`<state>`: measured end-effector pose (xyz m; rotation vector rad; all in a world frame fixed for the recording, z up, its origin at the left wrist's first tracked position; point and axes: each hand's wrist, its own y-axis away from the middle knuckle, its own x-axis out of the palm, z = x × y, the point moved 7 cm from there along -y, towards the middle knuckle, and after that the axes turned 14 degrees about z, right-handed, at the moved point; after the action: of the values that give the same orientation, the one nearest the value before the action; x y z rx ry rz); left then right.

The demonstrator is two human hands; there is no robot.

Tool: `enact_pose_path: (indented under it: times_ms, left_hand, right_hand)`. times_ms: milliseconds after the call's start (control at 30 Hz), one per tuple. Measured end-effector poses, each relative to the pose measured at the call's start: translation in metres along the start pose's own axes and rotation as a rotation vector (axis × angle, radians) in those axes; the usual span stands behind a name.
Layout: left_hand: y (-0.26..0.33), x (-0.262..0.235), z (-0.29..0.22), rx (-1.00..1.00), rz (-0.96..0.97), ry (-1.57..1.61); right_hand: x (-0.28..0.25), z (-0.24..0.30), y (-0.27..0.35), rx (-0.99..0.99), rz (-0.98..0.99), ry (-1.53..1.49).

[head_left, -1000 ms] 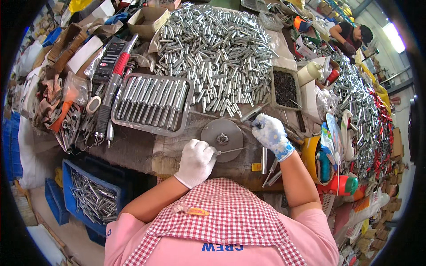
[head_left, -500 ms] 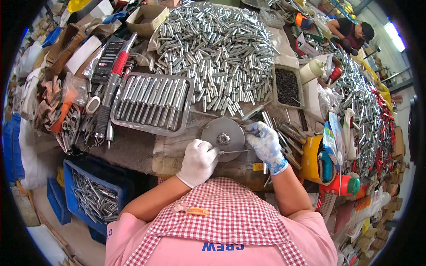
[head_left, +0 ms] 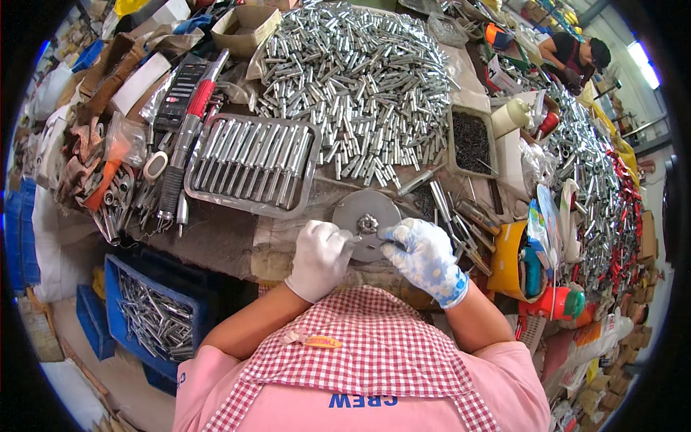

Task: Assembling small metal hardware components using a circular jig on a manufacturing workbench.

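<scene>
Both hands meet at the round metal disc (head_left: 367,219) on the bench (head_left: 230,237) front edge. Left hand (head_left: 320,259), white glove, pinches a small metal piece at the disc's toothed hub (head_left: 368,224); right hand (head_left: 425,258), blue-speckled glove, fingers curled in from the other side, what it grips I cannot tell

Risks: glove fabric catching in the hub; the small piece slipping into the blue crate (head_left: 155,313) below; an elbow nudging the pile of metal tubes (head_left: 360,79) or the tray of rods (head_left: 252,164)

Bench cloth-covered, crowded. Busy workshop, another person (head_left: 576,54) far right

metal tray (head_left: 252,167) left, tube pile (head_left: 360,79) beyond disc (head_left: 363,209)
</scene>
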<state>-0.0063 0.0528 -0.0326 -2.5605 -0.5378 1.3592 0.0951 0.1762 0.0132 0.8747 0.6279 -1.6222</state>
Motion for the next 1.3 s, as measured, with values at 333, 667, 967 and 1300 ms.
enact_pose_path:
  times_ms: [333, 667, 967, 1300]
  left_hand:
    - [0.006, -0.024, 0.007, -0.046, -0.176, -0.108]
    - [0.01, 0.004, -0.004, -0.013, -0.027, -0.007]
    - [0.006, 0.012, -0.006, 0.025, 0.043, -0.013]
    - [0.007, 0.015, -0.002, 0.012, 0.045, -0.025]
  right_hand:
    - [0.059, -0.007, -0.015, 0.296, 0.228, 0.382]
    - [0.029, -0.024, 0.03, 0.153, -0.106, -0.26]
    - [0.053, -0.039, 0.022, 0.084, -0.067, -0.682]
    - [0.039, -0.014, 0.006, -0.206, -0.058, 0.114]
